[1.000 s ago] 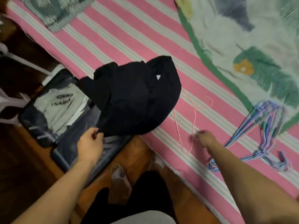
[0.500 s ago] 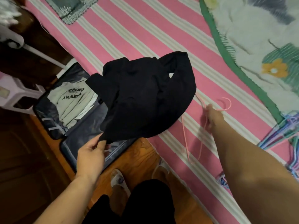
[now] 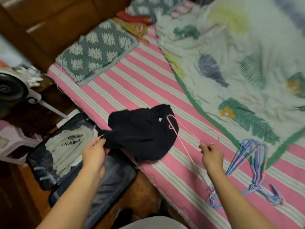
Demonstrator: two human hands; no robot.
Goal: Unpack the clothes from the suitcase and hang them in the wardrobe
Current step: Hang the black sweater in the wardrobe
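While the left hand point(image 3: 94, 153) pinches one edge of the crumpled black cloth garment point(image 3: 142, 134), most of that garment rests on the bed with the pink and white striped sheet point(image 3: 132, 83). The pinched edge hangs past the side of the bed, above the open dark blue suitcase point(image 3: 105, 184) on the wooden floor just beside the bed. A folded pale grey top with dark letters point(image 3: 69, 149) lies inside the suitcase.

The right hand point(image 3: 212, 156) has its fingers curled round a thin pink wire hanger point(image 3: 183, 138), holding it above the bed. The hook of the hanger lies over the black garment, near a small white tag.

On the bed, near the right hand, sits a tangled pile of blue and purple hangers point(image 3: 254, 167). A white blanket with green leaves and a green border point(image 3: 239, 63) covers the far side of the bed. A flat grey pillow with white diamond shapes point(image 3: 97, 52) lies at the head of the bed.
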